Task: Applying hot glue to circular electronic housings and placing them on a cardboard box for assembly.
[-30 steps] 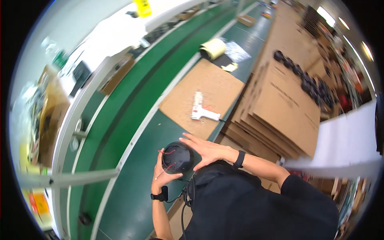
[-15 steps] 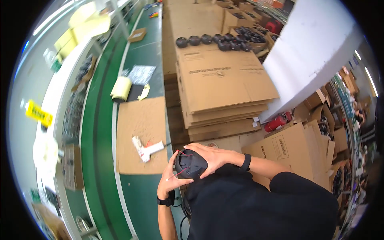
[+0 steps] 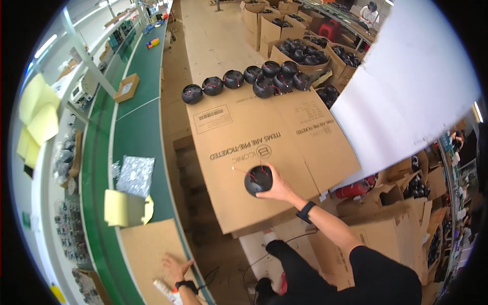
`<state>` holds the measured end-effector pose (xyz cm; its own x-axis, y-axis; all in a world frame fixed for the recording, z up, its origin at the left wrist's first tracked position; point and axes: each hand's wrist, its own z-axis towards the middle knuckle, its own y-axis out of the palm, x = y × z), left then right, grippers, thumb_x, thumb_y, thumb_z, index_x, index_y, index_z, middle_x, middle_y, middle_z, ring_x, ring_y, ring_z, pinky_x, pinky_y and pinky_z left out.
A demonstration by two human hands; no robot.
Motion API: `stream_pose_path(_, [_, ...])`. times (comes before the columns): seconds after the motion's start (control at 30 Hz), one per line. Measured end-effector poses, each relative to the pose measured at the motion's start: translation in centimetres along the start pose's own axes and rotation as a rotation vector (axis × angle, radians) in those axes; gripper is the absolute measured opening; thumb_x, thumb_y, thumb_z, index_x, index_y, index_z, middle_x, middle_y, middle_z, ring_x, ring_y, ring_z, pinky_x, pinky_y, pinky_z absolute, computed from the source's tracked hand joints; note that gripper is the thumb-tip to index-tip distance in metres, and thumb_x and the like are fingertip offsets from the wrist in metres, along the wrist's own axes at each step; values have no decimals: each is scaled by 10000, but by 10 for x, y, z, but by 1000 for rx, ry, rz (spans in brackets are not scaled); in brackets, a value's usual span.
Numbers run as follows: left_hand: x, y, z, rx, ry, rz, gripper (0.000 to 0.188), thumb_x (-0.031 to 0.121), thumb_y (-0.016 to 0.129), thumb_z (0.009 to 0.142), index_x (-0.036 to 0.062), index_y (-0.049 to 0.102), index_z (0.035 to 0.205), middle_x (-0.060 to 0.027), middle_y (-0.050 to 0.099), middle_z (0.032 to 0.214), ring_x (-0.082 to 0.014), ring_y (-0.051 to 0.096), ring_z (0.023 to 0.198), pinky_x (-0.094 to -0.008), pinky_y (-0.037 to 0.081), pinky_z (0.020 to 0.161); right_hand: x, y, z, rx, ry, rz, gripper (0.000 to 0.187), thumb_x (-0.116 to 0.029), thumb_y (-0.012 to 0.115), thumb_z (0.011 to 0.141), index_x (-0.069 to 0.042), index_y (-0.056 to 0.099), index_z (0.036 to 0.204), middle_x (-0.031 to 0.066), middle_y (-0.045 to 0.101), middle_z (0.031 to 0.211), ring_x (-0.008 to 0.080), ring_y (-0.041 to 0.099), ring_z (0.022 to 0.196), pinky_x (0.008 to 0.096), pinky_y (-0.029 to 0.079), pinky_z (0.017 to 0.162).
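Observation:
My right hand (image 3: 277, 186) is closed around the side of a round black shell (image 3: 257, 182) with thin red wires poking out of its top. It holds the shell over the near part of the stacked flat cartons (image 3: 223, 188). My left hand (image 3: 177, 268) is low over the brown cardboard sheet (image 3: 147, 244) on the bench, fingers spread. Close by its wrist lies a white glue gun (image 3: 163, 290), partly cut off from sight by the hand and arm. Several similar black shells (image 3: 233, 79) with red wires stand in rows along the far edge of the cartons.
A green bench (image 3: 134, 134) runs along the left, with a clear plastic bag (image 3: 136, 175), a yellow roll (image 3: 118, 207) and a small carton tray (image 3: 127, 87). A white pillar (image 3: 386, 96) rises at right, a red fire extinguisher (image 3: 356, 187) at its foot. Open boxes of shells (image 3: 304, 53) stand behind.
Both hands held the shell over the bench edge. The left hand has let go and moved to the cardboard sheet; the right has carried the shell over the cartons. The view has turned right.

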<state>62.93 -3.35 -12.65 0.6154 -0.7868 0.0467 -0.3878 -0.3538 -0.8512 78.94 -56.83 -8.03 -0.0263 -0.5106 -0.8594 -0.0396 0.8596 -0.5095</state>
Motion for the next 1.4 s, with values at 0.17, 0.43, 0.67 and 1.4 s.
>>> stream_pose_path(0.17, [47,-4,1,-46,26,66,1538,584,924,522,-68,-17,1549,-406,93,1561,-536,82,1474,-547,156,1204,79,-19,175,336,18,-122,1230,-283,930,597,-103,182,1557,275,247,1552,436,280,1433,517,323,1159])
stream_pose_path(0.43, [12,-2,6,-110,-65,218,1611,560,958,455,-74,-44,1545,-393,36,1577,-506,9,1496,-528,158,1212,92,8,173,521,-41,-326,1237,-232,912,660,26,87,1545,281,382,1427,384,434,1341,500,411,1081])
stream_pose_path(0.67, [24,-2,10,-121,-96,194,1629,549,966,436,-75,-50,1545,-401,25,1575,-519,14,1492,-522,175,1210,119,37,225,399,188,583,1000,13,815,737,62,132,1466,206,440,1381,231,552,1230,350,521,990])
stream_pose_path(1.4, [10,-1,-8,58,106,565,1587,865,762,417,-79,158,1541,-429,355,1439,-538,372,1362,-625,361,1081,127,5,483,496,457,780,95,-4,701,779,35,651,849,120,691,812,174,672,674,303,548,591])
